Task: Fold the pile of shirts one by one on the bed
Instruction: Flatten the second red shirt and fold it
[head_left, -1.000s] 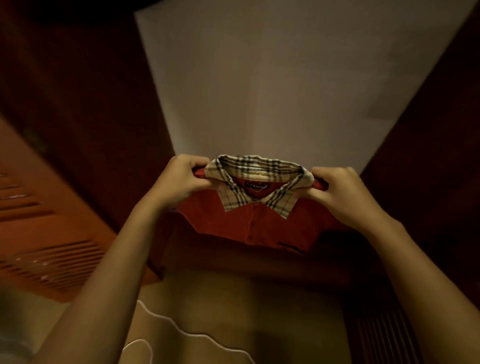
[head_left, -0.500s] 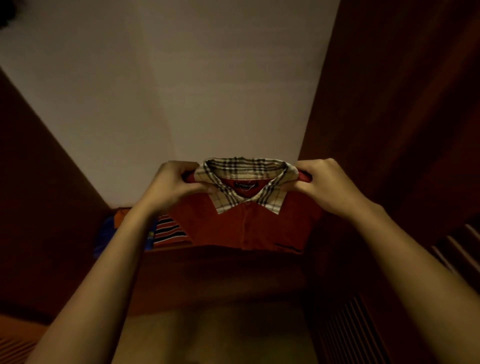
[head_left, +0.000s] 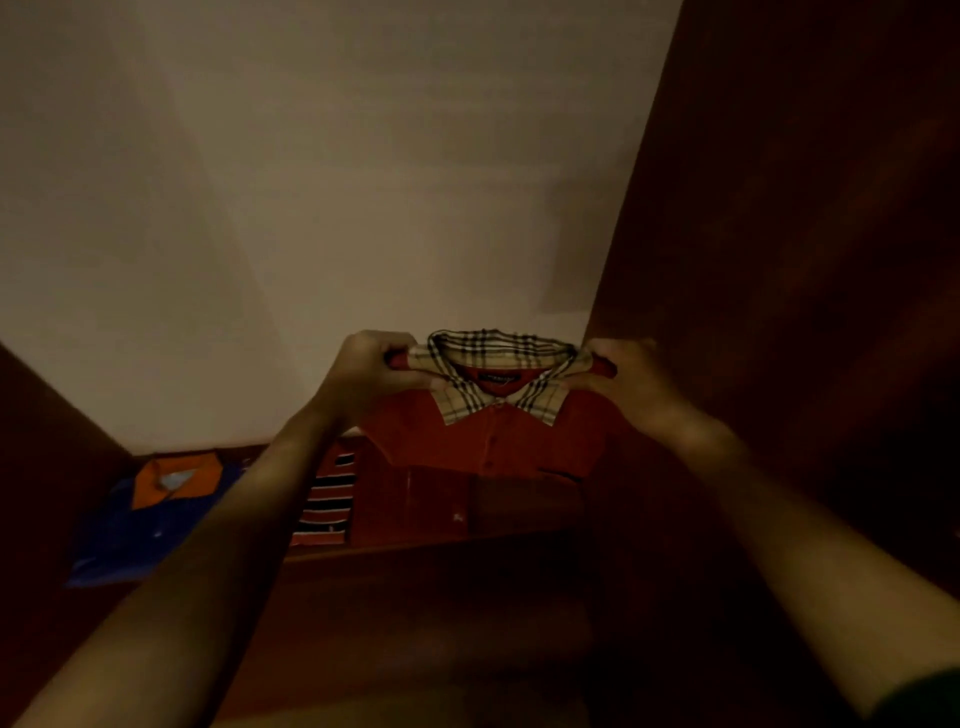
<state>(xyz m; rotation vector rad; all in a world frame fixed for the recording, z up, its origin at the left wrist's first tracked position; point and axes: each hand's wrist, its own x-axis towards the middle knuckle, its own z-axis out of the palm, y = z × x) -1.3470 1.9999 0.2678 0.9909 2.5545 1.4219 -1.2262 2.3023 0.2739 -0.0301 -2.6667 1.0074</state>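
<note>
The red shirt (head_left: 488, 441), already folded into a compact packet with its checked collar (head_left: 498, 364) on top, hangs in the air between both hands. The left hand (head_left: 374, 374) and the right hand (head_left: 634, 384) each clench a shoulder beside the collar, fingers curled tight around the cloth, the same grip as a second ago. What has changed is the surroundings: the view has swung away from the slatted wood at the left, and a dark wooden ledge (head_left: 415, 571) now lies below the shirt. On it rest a striped shirt (head_left: 327, 504), just left of the held one, and a blue shirt with an orange collar (head_left: 156, 519) further left, both folded. A darker red garment (head_left: 457, 509) seems to sit directly beneath. This fold looks finished, and the shirt is probably about to join the folded row. No bed is in view.
</note>
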